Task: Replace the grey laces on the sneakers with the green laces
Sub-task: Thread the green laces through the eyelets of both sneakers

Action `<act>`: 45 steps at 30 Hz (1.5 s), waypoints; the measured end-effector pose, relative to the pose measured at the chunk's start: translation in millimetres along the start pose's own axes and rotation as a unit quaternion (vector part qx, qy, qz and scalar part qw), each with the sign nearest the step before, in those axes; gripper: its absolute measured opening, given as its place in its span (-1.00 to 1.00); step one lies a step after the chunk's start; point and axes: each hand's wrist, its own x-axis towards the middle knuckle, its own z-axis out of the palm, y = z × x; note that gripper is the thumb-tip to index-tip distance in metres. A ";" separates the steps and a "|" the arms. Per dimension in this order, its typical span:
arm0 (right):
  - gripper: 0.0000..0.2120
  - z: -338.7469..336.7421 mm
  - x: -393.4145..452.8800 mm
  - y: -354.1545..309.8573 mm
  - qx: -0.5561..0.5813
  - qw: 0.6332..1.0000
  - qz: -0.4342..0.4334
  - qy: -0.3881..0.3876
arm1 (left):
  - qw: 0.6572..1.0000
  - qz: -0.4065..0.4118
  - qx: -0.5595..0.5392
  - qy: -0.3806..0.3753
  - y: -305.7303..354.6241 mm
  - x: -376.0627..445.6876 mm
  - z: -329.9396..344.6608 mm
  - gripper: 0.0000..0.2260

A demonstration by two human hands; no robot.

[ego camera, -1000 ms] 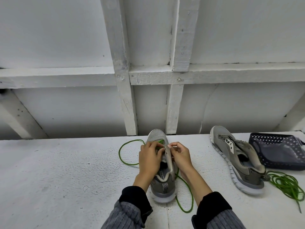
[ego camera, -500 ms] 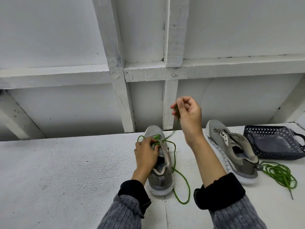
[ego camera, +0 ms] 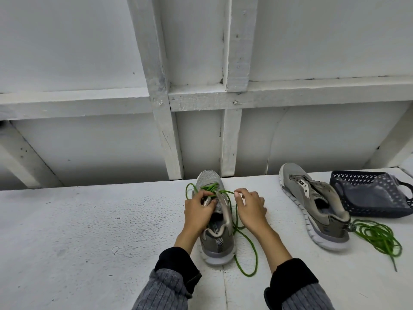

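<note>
So the grey mesh sneaker (ego camera: 215, 222) is sitting toe-away on the rough white-painted bench (ego camera: 89, 231), between both hands. The left hand (ego camera: 199, 210) is pinching the eyelet flap, and the right hand (ego camera: 250, 208) is pinching the thin green cord lace (ego camera: 247, 247) just right of the tongue, so it's nearer for threading. White timber-framed wall (ego camera: 201, 97) is right behind.

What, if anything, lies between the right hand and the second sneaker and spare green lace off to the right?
Nothing visible does. The right hand is at the near sneaker, and only bare tabletop separates it from the second sneaker. The spare green lace lies beyond that shoe's heel, beside the dark basket.
</note>
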 end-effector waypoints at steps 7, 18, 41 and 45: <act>-0.81 7.4 3.6 -22.0 0.069 0.996 -0.046 -0.032 | 0.999 -0.020 0.042 0.028 4.0 -6.2 0.6 -0.81; -0.80 -73.2 -21.5 -73.3 0.645 0.761 -0.046 -0.048 | 0.993 -0.070 0.093 0.026 5.8 -5.4 1.1 -0.32; -0.80 -46.2 -11.7 -41.7 0.486 0.872 0.008 -0.057 | 1.000 -0.013 0.006 0.003 2.5 -5.6 -0.4 -0.54; -0.78 -70.2 -14.7 -42.5 0.712 0.700 0.049 -0.035 | 1.000 0.006 0.011 -0.006 1.2 -5.6 0.0 -0.67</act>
